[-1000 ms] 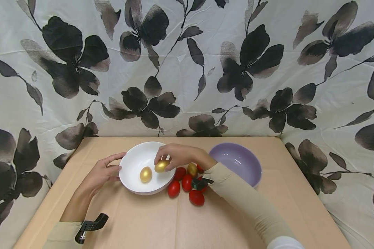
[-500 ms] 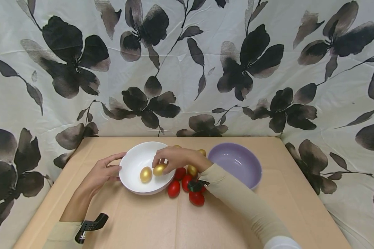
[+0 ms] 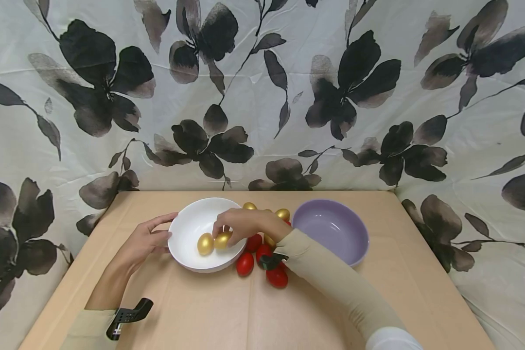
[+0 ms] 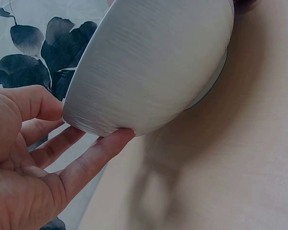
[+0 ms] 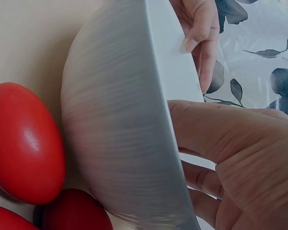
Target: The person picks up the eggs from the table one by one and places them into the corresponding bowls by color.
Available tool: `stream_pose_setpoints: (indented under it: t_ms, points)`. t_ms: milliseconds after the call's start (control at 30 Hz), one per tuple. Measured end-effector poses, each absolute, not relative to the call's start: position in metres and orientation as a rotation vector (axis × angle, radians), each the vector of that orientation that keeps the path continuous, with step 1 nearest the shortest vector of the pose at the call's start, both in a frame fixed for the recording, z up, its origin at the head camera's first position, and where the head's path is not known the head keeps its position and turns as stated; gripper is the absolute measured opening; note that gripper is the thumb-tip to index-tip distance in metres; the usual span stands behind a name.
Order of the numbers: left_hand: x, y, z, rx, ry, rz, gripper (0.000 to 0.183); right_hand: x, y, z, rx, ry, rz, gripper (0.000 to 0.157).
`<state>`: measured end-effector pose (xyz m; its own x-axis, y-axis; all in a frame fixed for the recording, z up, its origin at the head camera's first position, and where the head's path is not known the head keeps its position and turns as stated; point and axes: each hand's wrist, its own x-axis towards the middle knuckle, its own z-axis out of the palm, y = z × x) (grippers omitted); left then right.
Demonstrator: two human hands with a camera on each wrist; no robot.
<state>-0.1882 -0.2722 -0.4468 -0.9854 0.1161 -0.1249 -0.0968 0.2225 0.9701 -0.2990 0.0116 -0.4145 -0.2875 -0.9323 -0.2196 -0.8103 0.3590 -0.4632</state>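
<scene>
A white bowl stands left of the table's middle. My left hand holds its left side, thumb at the rim and fingers against the outer wall, as the left wrist view shows. Inside the bowl lies one golden egg. Right beside it, my right hand reaches over the bowl's right rim and pinches a second golden egg low in the bowl. From the right wrist, the bowl's wall hides that egg and my fingertips.
Several red eggs lie close against the bowl's right side, partly under my right forearm. More golden eggs sit behind that arm. A purple bowl stands to the right. A floral cloth hangs behind the table.
My right hand has moved slightly left and down in the white bowl, bringing its golden egg up beside the other one. My left hand stays on the bowl.
</scene>
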Motion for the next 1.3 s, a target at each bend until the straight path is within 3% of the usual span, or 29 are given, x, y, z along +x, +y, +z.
stream_pose_setpoints:
  t_ms: [600,1300]
  points:
    - [-0.189,-0.271,-0.446,0.004,2.320,1.848,0.060,-0.298,0.022,-0.407,-1.454,2.163,-0.445,0.029]
    - [-0.188,-0.272,-0.444,0.007,2.324,1.847,0.061,-0.323,0.060,-0.385,-1.352,2.200,-0.637,0.033]
